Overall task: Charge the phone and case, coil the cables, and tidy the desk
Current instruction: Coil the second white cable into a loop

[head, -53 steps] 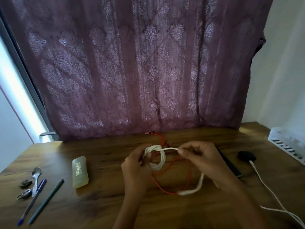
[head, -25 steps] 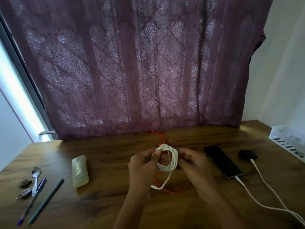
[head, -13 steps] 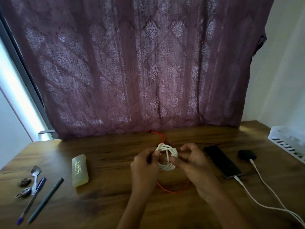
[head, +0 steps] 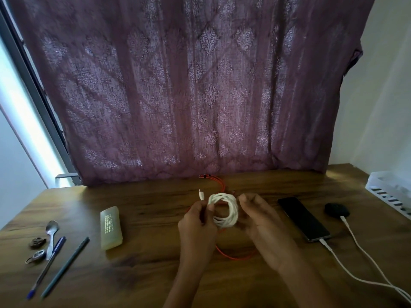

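A white cable (head: 224,209) is wound into a tight round coil above the middle of the wooden desk (head: 142,196). My left hand (head: 196,227) pinches its left side, and the cable's plug end sticks up above my fingers. My right hand (head: 260,221) cups the coil's right side. Beneath both hands an orange cable (head: 235,256) lies loose on the desk. To the right a black phone (head: 303,218) lies flat with a white charging cable (head: 347,267) plugged into its near end. A black case (head: 336,210) further right has a second white lead plugged in.
A pale yellow case (head: 110,227) lies left of centre. At the far left sit a spoon (head: 51,234), two pens (head: 64,261) and small metal bits. A white tray (head: 391,190) stands at the right edge. A purple curtain (head: 200,85) hangs behind the desk.
The white cable's loose tail has been wound in, so the coil is now tight and round. The plug end now pokes up by my left fingers. My right hand has shifted to the coil's right side.
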A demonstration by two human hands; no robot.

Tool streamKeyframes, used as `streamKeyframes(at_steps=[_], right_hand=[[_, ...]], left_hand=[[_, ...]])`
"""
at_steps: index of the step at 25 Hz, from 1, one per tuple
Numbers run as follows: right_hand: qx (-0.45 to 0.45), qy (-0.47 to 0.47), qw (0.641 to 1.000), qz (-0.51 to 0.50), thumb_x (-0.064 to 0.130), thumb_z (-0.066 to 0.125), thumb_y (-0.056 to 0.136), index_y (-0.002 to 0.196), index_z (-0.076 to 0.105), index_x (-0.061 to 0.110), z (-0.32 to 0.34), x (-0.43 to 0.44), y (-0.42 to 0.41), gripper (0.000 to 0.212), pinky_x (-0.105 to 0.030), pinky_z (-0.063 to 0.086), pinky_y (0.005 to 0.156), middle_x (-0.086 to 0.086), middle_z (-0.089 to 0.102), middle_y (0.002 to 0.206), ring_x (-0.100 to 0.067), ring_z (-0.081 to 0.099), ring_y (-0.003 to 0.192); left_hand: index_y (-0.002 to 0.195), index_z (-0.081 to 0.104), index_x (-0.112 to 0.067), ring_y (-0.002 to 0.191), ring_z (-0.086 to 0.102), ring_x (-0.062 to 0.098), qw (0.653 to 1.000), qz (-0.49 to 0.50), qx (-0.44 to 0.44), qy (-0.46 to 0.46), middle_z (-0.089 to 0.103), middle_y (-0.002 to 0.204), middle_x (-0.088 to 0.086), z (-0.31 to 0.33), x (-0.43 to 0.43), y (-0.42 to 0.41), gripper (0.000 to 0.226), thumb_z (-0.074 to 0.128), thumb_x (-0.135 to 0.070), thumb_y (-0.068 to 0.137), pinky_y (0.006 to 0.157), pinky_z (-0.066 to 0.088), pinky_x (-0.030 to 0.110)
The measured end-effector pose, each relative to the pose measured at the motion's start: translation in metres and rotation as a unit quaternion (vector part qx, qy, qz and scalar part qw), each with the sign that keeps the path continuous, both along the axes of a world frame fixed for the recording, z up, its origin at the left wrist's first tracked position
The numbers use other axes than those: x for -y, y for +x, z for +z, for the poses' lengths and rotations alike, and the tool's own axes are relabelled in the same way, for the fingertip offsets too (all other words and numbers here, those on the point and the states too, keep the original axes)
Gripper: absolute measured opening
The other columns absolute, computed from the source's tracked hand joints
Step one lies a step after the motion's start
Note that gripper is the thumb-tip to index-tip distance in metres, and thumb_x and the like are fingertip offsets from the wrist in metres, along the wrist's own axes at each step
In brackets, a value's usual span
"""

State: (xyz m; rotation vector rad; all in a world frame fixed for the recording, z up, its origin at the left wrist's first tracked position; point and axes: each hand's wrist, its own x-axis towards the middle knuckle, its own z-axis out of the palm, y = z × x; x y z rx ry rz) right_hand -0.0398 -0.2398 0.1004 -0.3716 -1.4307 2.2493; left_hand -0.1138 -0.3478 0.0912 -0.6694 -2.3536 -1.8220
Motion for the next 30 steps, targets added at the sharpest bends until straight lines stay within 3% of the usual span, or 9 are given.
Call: streamKeyframes(at_steps=[4, 9, 12, 16, 18, 21, 24, 28, 30], right_hand=[[0.063, 0.253, 0.956, -0.135, 0.031, 0.077, 0.066, 0.076, 0.067, 0.014, 0.001, 0.015, 0.003, 0.022, -0.008, 0.044, 0.06, 0.006, 0.068, 0.072, 0.0, 0.059, 0.066], [0.082, 0.461, 0.843, -0.264, 0.02, 0.074, 0.075, 0.072, 0.064, 0.022, -0.011, 0.018, -0.003, 0.011, -0.013, 0.044, 0.056, 0.01, 0.06, 0.07, -0.006, 0.059, 0.069], [0.114, 0.367, 0.898, -0.214, 0.021, 0.066, 0.082, 0.07, 0.062, 0.024, -0.006, 0.017, -0.003, 0.013, -0.018, 0.047, 0.058, 0.005, 0.064, 0.066, -0.003, 0.058, 0.063], [0.132, 0.151, 0.979, -0.041, 0.018, 0.062, 0.085, 0.072, 0.068, 0.011, 0.008, 0.007, 0.001, 0.015, -0.039, 0.052, 0.079, -0.012, 0.07, 0.079, -0.016, 0.062, 0.076], [0.119, 0.114, 0.986, -0.006, 0.017, 0.062, 0.084, 0.066, 0.068, 0.014, 0.014, -0.002, 0.003, 0.02, -0.038, 0.05, 0.079, -0.005, 0.065, 0.067, -0.017, 0.06, 0.073], [0.119, 0.118, 0.986, -0.013, 0.013, 0.062, 0.085, 0.075, 0.069, 0.008, 0.019, -0.009, 0.006, 0.014, -0.021, 0.044, 0.052, 0.008, 0.056, 0.051, -0.005, 0.047, 0.05], [0.128, 0.208, 0.969, -0.039, 0.022, 0.066, 0.083, 0.082, 0.072, 0.014, 0.016, -0.013, 0.01, 0.01, -0.012, 0.031, 0.039, 0.014, 0.049, 0.043, 0.0, 0.041, 0.038], [0.126, 0.246, 0.959, -0.062, 0.02, 0.06, 0.088, 0.091, 0.071, 0.022, 0.009, -0.013, 0.01, 0.012, -0.008, 0.034, 0.04, 0.015, 0.063, 0.055, 0.004, 0.05, 0.045], [0.135, 0.247, 0.958, -0.053, 0.017, 0.059, 0.089, 0.089, 0.072, 0.022, 0.007, -0.013, 0.012, 0.014, -0.01, 0.039, 0.046, 0.013, 0.067, 0.061, 0.0, 0.055, 0.052]], left_hand=[[0.086, 0.068, -0.015, 0.064, 0.061, 0.008, 0.999, 0.043, 0.001, 0.031, 0.064, 0.065, -0.01, 0.003, 0.005, 0.0, 0.014, 0.056, -0.02, 0.09, 0.055, 0.042, 0.015], [0.091, 0.069, -0.016, 0.066, 0.059, -0.01, 0.999, 0.024, -0.011, 0.035, 0.063, 0.065, -0.013, 0.0, 0.004, 0.008, 0.01, 0.06, -0.019, 0.088, 0.053, 0.039, 0.004], [0.099, 0.069, -0.015, 0.07, 0.063, -0.005, 0.999, 0.026, -0.023, 0.021, 0.069, 0.076, -0.01, -0.004, 0.003, 0.006, 0.015, 0.061, -0.018, 0.086, 0.06, 0.044, 0.006], [0.098, 0.07, -0.01, 0.109, 0.062, 0.018, 0.994, 0.047, -0.094, -0.001, 0.063, 0.121, 0.006, -0.008, 0.006, -0.007, 0.016, 0.065, -0.01, 0.083, 0.08, 0.048, 0.024], [0.1, 0.07, -0.011, 0.109, 0.062, 0.019, 0.993, 0.039, -0.103, -0.028, 0.062, 0.123, 0.006, -0.01, 0.005, -0.009, 0.017, 0.064, -0.011, 0.084, 0.076, 0.042, 0.017], [0.107, 0.068, -0.014, 0.093, 0.067, 0.018, 0.995, 0.037, -0.087, -0.037, 0.072, 0.101, 0.002, -0.009, 0.002, -0.004, 0.022, 0.061, -0.014, 0.086, 0.067, 0.038, 0.009], [0.096, 0.07, -0.017, 0.08, 0.068, 0.012, 0.999, 0.033, -0.037, -0.015, 0.071, 0.081, -0.009, -0.009, 0.001, -0.006, 0.013, 0.061, -0.015, 0.086, 0.072, 0.052, 0.021], [0.092, 0.066, -0.014, 0.08, 0.069, 0.016, 0.962, -0.123, 0.219, 0.109, 0.071, 0.091, 0.009, -0.009, 0.002, -0.005, 0.016, 0.053, -0.006, 0.091, 0.069, 0.058, 0.033], [0.101, 0.058, -0.015, 0.085, 0.067, 0.014, 0.965, -0.156, 0.204, 0.042, 0.067, 0.104, 0.009, -0.008, 0.003, -0.003, 0.017, 0.058, -0.004, 0.087, 0.071, 0.056, 0.029]])
